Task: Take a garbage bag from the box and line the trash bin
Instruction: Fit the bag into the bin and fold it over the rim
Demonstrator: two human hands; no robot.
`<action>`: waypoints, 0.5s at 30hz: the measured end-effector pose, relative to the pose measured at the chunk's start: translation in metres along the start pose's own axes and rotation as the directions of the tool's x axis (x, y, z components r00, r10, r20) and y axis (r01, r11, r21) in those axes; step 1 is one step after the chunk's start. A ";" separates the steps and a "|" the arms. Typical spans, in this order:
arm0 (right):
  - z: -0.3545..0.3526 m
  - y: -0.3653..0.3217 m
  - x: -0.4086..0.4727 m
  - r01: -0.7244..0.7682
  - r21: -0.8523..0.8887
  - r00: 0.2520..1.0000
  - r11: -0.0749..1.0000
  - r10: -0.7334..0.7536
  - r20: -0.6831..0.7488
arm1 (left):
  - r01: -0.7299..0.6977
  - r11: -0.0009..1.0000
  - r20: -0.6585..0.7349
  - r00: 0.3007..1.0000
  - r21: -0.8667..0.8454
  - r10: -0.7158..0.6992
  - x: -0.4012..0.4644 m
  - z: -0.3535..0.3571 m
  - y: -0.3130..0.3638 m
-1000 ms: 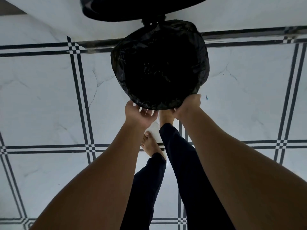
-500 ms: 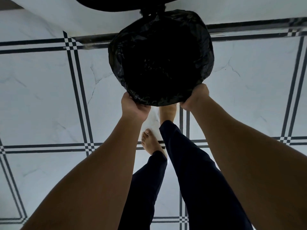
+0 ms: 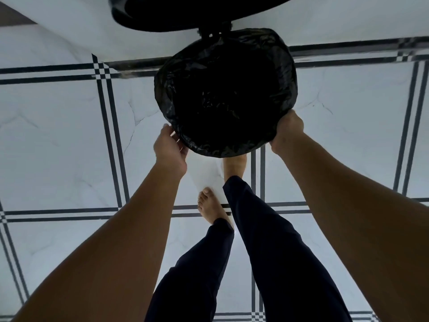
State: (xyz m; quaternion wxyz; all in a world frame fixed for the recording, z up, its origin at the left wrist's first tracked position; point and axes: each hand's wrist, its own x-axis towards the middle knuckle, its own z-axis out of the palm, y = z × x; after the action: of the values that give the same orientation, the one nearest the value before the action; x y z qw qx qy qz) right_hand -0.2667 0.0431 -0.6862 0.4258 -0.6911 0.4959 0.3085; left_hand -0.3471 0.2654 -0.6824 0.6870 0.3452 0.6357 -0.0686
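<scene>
Black plastic of the garbage bag [image 3: 226, 94] lay draped over the rim of the round trash bin [image 3: 162, 98], which stood at twelve o'clock on the white tiled floor [image 3: 58, 135], its lid [image 3: 174, 12] raised behind. The left hand [image 3: 170, 147] gripped the bag's edge at seven o'clock, fingers curled round it. The right hand [image 3: 287, 131] clamped the edge at four o'clock. Bare feet [image 3: 211, 205] stood below the bin.

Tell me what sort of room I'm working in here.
Probably a room in a home, perhaps a kitchen or bathroom; I can't tell which. The floor is glossy white marble-look tile with dark double lines, a lidded trash bin stands by the wall, and the person's feet are bare.
</scene>
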 end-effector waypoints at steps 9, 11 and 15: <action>0.006 -0.035 0.000 0.361 -0.713 0.844 0.602 -0.536 -0.026 | -0.261 0.912 -0.089 0.949 0.317 0.303 -0.002 0.033 0.026; 0.006 -0.038 0.004 0.338 -0.726 0.855 0.599 -0.518 -0.029 | -0.239 0.902 -0.078 0.956 0.360 0.284 0.003 0.032 0.033; -0.002 -0.038 0.009 0.274 -0.719 0.882 0.639 -0.464 -0.077 | -0.238 0.846 -0.006 0.962 0.477 0.274 0.012 0.021 0.040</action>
State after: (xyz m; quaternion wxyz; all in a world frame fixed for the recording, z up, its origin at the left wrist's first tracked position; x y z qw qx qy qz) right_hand -0.2275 0.0434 -0.6821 0.1245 -0.9192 0.2420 0.2846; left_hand -0.3061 0.2874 -0.6796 0.5612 0.5858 0.5730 -0.1164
